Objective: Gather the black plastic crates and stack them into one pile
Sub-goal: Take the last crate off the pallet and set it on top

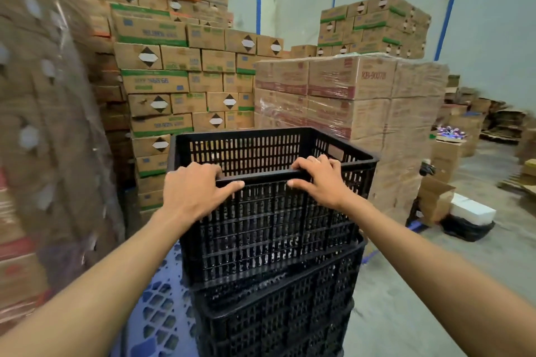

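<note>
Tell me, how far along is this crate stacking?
Done: a pile exists, the top crate nested in the crate below, beside a blue pallet. In hand: the left hand and right hand grip the top crate's near rim. Left: no loose black crates show among the cardboard boxes, so I cannot tell how many remain.

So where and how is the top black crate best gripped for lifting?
By the solid rim of the top crate, from above on the near side, as the left hand and right hand do now: the slotted walls offer little purchase, and the open top lets fingers hook over the edge.
</note>
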The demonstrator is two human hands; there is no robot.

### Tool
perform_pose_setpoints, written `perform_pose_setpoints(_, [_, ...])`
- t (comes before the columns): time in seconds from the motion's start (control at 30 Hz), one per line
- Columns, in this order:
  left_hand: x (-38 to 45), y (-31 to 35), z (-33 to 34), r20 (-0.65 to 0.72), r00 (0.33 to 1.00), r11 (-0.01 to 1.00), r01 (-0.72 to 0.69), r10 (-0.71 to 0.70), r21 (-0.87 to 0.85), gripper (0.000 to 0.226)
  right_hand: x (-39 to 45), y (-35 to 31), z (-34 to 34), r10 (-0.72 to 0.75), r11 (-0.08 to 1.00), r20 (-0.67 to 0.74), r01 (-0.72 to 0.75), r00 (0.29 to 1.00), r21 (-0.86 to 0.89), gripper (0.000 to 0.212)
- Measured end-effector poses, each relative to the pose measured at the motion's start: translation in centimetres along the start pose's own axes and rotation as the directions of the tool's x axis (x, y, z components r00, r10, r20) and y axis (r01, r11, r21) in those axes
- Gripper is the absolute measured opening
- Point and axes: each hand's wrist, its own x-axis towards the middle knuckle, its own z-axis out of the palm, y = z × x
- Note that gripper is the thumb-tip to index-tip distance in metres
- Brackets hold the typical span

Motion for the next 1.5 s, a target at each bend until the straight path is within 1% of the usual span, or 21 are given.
perform_pose_setpoints(0.13, [-1.0, 3.4, -1.4, -0.101, 0.994, 0.995, 0.039, -0.029, 0.093, 0.074, -0.4, 2.4, -1.6, -0.125, 0.988, -0.026, 0.127, 0.992, 0.084, 0.032])
perform_pose_setpoints(0.27, [-1.5, 5.8, -2.8, -0.18, 0.981, 0.985, 0.092, -0.066, 0.145, 0.074, -1.0, 3.8, -2.2, -0.195, 0.964, -0.079, 0.206, 0.978, 0.169, 0.032])
perform_pose_setpoints(0.37, [-1.9, 6.7, -3.6, -0.164, 0.985, 0.985, 0.071, -0.045, 0.157, 0.077, -1.2, 4.6, -2.6, -0.224, 0.952, -0.112, 0.242, 0.968, 0.188, 0.03])
perform_pose_setpoints(0.5, [-4.1, 6.9, -3.2, -0.069, 0.997, 0.961, -0.008, 0.029, 0.276, 0.078, -2.2, 4.8, -1.6, -0.268, 0.94, -0.194, 0.3, 0.944, 0.161, 0.038])
perform_pose_setpoints(0.57, [-4.8, 7.2, -3.0, -0.057, 0.998, 0.955, -0.016, 0.034, 0.297, 0.08, -2.5, 4.8, -1.2, -0.272, 0.944, -0.219, 0.304, 0.937, 0.129, 0.04])
perform_pose_setpoints(0.7, [-4.2, 7.5, -2.9, -0.047, 0.999, 0.952, 0.023, -0.009, 0.304, 0.079, -2.3, 4.7, -1.2, -0.281, 0.952, -0.236, 0.302, 0.93, 0.057, 0.042])
perform_pose_setpoints(0.77, [-4.0, 7.2, -2.6, -0.058, 0.998, 0.956, 0.01, 0.007, 0.295, 0.077, -2.2, 4.7, -1.1, -0.277, 0.957, -0.246, 0.29, 0.929, 0.018, 0.041])
perform_pose_setpoints(0.9, [-3.3, 6.9, -2.3, -0.045, 0.999, 0.963, 0.009, 0.003, 0.268, 0.069, -1.8, 4.4, -1.0, -0.261, 0.962, -0.249, 0.271, 0.933, 0.008, 0.041])
perform_pose_setpoints(1.0, [-3.0, 6.7, -1.9, -0.011, 1.0, 0.961, 0.016, -0.014, 0.275, 0.067, -1.8, 4.5, -0.5, -0.241, 0.967, -0.255, 0.254, 0.936, 0.02, 0.04])
perform_pose_setpoints(1.1, [-3.0, 7.0, -1.5, 0.008, 0.998, 0.962, 0.057, -0.062, 0.265, 0.064, -2.0, 5.0, 0.1, -0.24, 0.966, -0.267, 0.256, 0.933, 0.026, 0.039])
perform_pose_setpoints(1.23, [-3.1, 6.9, -1.1, 0.008, 0.995, 0.959, 0.09, -0.095, 0.267, 0.064, -2.3, 5.0, 0.3, -0.243, 0.969, -0.28, 0.246, 0.929, -0.025, 0.038])
perform_pose_setpoints(1.3, [-3.0, 6.8, -1.1, 0.031, 0.994, 0.965, 0.092, -0.102, 0.247, 0.061, -2.4, 4.8, 0.1, -0.244, 0.97, -0.261, 0.24, 0.934, -0.046, 0.04])
perform_pose_setpoints(1.4, [-2.7, 7.1, -1.2, 0.1, 0.986, 0.97, 0.105, -0.13, 0.22, 0.059, -2.2, 4.6, -1.0, -0.262, 0.965, -0.143, 0.258, 0.954, -0.045, 0.056])
perform_pose_setpoints(1.47, [-2.5, 7.0, -1.3, 0.155, 0.973, 0.966, 0.133, -0.17, 0.223, 0.064, -1.4, 4.6, -2.2, -0.259, 0.963, -0.034, 0.261, 0.965, 0.063, 0.065])
perform_pose_setpoints(1.5, [-2.5, 7.0, -1.3, 0.177, 0.965, 0.962, 0.149, -0.191, 0.227, 0.068, -1.0, 4.8, -3.0, -0.237, 0.963, 0.01, 0.234, 0.971, 0.132, 0.068])
